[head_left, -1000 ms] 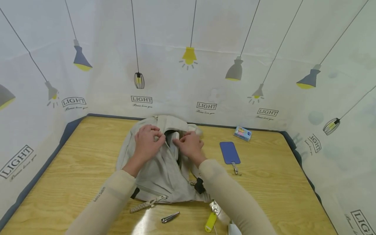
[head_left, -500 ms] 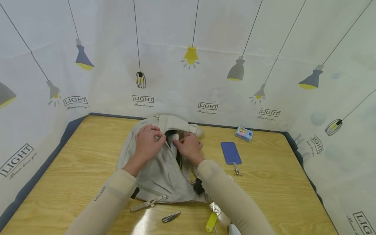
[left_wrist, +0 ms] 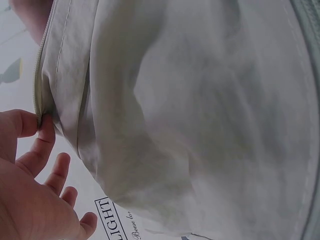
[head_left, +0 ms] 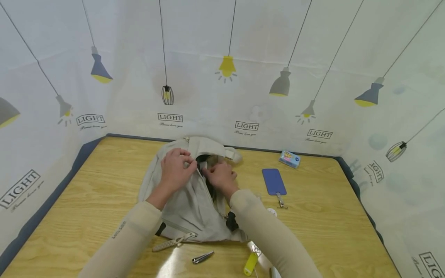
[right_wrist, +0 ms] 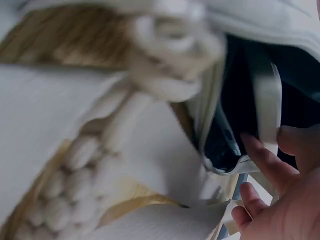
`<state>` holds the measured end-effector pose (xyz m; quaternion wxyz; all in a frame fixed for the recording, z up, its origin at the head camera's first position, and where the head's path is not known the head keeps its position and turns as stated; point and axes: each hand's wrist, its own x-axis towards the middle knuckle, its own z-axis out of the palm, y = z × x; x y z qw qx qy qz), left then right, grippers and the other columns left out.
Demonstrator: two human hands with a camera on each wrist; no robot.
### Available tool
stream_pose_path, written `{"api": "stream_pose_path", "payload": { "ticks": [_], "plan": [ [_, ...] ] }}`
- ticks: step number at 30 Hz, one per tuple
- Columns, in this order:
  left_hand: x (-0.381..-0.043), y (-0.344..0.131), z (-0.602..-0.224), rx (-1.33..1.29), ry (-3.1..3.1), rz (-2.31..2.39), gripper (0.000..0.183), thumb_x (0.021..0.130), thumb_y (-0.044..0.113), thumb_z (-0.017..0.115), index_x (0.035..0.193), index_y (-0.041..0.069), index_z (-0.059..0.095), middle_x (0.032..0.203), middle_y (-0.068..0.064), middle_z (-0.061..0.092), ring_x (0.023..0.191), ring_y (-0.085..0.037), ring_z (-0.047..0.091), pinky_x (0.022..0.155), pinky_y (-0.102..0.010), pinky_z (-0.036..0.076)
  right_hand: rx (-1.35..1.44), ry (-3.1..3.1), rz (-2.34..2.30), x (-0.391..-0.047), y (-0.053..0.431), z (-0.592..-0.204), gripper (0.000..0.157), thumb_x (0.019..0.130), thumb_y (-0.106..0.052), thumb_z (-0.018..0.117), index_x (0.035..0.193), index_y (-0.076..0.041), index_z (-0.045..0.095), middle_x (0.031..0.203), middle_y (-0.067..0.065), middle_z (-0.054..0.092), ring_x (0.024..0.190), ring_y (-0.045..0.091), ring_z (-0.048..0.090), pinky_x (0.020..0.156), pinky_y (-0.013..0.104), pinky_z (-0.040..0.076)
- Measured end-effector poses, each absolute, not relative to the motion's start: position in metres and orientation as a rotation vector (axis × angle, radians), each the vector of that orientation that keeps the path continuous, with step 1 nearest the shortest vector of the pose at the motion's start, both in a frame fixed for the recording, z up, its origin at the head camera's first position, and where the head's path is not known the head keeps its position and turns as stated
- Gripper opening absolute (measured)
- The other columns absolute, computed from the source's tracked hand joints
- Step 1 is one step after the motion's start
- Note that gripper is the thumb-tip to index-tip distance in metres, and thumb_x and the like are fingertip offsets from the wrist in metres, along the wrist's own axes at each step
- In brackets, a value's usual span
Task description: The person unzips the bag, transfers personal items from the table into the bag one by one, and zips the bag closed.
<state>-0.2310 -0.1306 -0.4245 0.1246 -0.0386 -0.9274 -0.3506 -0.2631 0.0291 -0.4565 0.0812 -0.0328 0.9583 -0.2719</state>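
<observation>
A light beige backpack (head_left: 189, 214) lies on the table with its zipped pocket gaping. My left hand (head_left: 175, 168) pinches the zipper edge (left_wrist: 38, 95) of the opening between thumb and forefinger, its other fingers loosely bent. My right hand (head_left: 220, 177) is at the opening's right side. Between its thumb and forefinger is a flat, white, slab-like object (right_wrist: 270, 102), standing on edge inside the dark interior (right_wrist: 242, 75). Much of that object is hidden by the hand and the bag. A braided cord (right_wrist: 75, 180) hangs close to the right wrist camera.
On the table (head_left: 323, 208) lie a blue card holder (head_left: 274, 181) and a small light-blue box (head_left: 289, 159), right of the bag. Nail clippers (head_left: 203, 257) and a yellow key tag (head_left: 250, 264) lie in front. A white item (head_left: 274, 273) is partly under the right sleeve.
The white slab-like object has sunk deeper into the backpack, and my right hand has moved slightly left and down with it. My left hand keeps its place on the edge.
</observation>
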Motion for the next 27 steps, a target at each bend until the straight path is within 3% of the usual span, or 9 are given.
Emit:
{"api": "stream_pose_path", "payload": {
  "ticks": [13,27],
  "plan": [
    [-0.231,-0.131,-0.426,-0.127,-2.705,-1.046,0.026,0.091,0.027,0.057,0.085,0.008,0.074,0.126,-0.008,0.059,0.133,-0.035,0.037,0.109,-0.060,0.022,-0.458,2.847,-0.592,-0.263,0.043,-0.461,0.024,0.093,-0.035,0.060,0.110,-0.027,0.075,0.141,0.009,0.053,0.133,0.039,0.039,0.098,0.064,0.030],
    [-0.228,-0.133,-0.425,-0.110,-2.720,-1.054,0.027,0.092,0.028,0.058,0.086,0.008,0.074,0.125,-0.008,0.059,0.134,-0.035,0.036,0.109,-0.061,0.021,-0.370,2.923,-0.603,-0.258,0.070,-0.458,0.027,0.090,-0.033,0.068,0.112,-0.019,0.074,0.143,0.013,0.050,0.133,0.037,0.039,0.103,0.061,0.026]
  ]
}}
